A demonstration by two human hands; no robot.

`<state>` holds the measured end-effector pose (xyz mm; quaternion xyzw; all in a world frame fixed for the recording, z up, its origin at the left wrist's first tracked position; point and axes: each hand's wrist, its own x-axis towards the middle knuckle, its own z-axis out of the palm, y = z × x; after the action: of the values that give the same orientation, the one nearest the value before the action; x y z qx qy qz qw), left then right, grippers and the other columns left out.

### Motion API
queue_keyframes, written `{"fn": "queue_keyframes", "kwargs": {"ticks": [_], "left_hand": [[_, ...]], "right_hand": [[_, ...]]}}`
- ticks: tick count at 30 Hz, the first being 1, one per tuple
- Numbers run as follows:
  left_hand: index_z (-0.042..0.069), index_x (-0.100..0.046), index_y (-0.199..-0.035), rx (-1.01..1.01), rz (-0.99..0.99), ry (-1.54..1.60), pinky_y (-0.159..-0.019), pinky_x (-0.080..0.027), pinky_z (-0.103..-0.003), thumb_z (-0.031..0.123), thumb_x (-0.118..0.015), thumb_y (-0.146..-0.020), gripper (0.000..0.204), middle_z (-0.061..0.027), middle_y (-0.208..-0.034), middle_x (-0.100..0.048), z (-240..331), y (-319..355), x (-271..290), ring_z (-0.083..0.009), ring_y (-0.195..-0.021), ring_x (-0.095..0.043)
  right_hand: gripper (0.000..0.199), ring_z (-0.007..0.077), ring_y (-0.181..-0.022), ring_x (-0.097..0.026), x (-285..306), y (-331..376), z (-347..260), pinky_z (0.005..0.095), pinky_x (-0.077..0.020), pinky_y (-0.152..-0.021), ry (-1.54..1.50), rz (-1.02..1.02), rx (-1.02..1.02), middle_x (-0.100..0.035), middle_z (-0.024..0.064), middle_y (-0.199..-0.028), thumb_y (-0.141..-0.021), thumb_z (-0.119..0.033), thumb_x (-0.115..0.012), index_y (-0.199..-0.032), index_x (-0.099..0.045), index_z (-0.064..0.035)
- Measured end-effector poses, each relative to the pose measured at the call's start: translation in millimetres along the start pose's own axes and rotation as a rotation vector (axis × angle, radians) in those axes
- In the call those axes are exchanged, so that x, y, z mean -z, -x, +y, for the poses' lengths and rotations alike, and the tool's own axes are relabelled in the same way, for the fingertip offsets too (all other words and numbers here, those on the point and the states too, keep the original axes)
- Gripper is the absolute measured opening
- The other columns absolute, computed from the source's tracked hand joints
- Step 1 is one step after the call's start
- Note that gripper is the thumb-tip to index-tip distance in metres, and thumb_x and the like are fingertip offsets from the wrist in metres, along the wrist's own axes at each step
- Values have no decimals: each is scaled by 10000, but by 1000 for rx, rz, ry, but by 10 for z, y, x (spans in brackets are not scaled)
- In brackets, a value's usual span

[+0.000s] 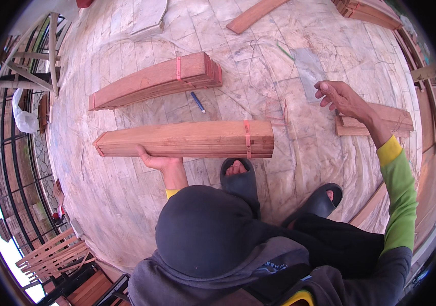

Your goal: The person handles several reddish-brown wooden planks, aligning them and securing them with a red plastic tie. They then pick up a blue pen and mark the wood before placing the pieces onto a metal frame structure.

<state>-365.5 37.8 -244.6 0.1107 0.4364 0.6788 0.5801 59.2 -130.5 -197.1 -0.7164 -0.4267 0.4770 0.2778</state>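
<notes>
A strapped bundle of reddish-brown wooden planks [187,138] lies crosswise in front of me, bound by pink bands near both ends. My left hand [158,160] grips its near side left of the middle, thumb against the edge and the other fingers hidden beneath. To the right, my right hand [341,97] is raised with nothing visible in it, its fingers loosely bent and apart. Below that hand is a short stack of planks [376,122]. Farther away than the held bundle rests another banded bundle [151,81], with a blue marker-like stick [197,102] beside it.
A single plank [253,15] and more stacked planks [368,14] lie at the far side. Thin loose strapping [278,115] and a clear plastic piece [307,71] are on the sheet-covered tiled floor [264,86]. My sandalled feet [238,178] stand close to the bundle. Wooden racks [57,255] flank the left.
</notes>
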Motion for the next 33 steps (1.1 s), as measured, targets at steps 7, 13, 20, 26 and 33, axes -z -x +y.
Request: {"fn": "queue_keyframes", "kwargs": {"ticks": [7, 13, 20, 26, 33], "left_hand": [[104, -484, -1260, 121, 144, -30, -951, -452, -495, 461, -618, -813, 587, -130, -1213, -538, 50, -607, 463, -310, -1110, -538], [84, -463, -1273, 88, 156, -31, -952, -452, -497, 419, -625, -822, 584, -139, -1231, -512, 74, -806, 385, -319, -1129, -519], [103, -504, -1220, 130, 82, -53, -1001, -384, -552, 317, -644, -797, 494, -131, -1235, -518, 166, -1139, 300, -328, -1181, -481], [103, -512, -1204, -15, 82, -85, -959, -434, -522, 422, -583, -792, 526, -134, -1247, -526, 271, -1559, 490, -327, -1162, -510], [78, -489, -1237, -47, 123, -330, -946, -442, -483, 468, -415, -839, 562, -151, -1247, -522, 451, -1591, 609, -324, -1137, -525]], "right_hand": [[550, 153, -788, -609, -81, 62, 36, 310, -485, -649, 83, -59, 18, -615, 86, -928, -985, -491, -419, -1027, -582, 32], [392, 222, -745, -613, -333, 72, 203, 345, -485, -660, 191, -78, 65, -617, 152, -827, -981, -332, -485, -1021, -586, 44], [273, 408, -875, -606, -1307, -339, 143, 459, -477, -767, 456, -269, 396, -617, 232, -933, -918, -173, -545, -1118, -547, 12], [377, 321, -1068, -543, -2110, -853, -180, 426, -483, -844, 643, -245, 640, -539, 134, -1187, -840, -101, -571, -1213, -524, -89], [361, 290, -1130, -508, -2709, -1453, -150, 448, -483, -818, 618, 24, 646, -501, 132, -1254, -830, -144, -575, -1191, -568, -146]]}}
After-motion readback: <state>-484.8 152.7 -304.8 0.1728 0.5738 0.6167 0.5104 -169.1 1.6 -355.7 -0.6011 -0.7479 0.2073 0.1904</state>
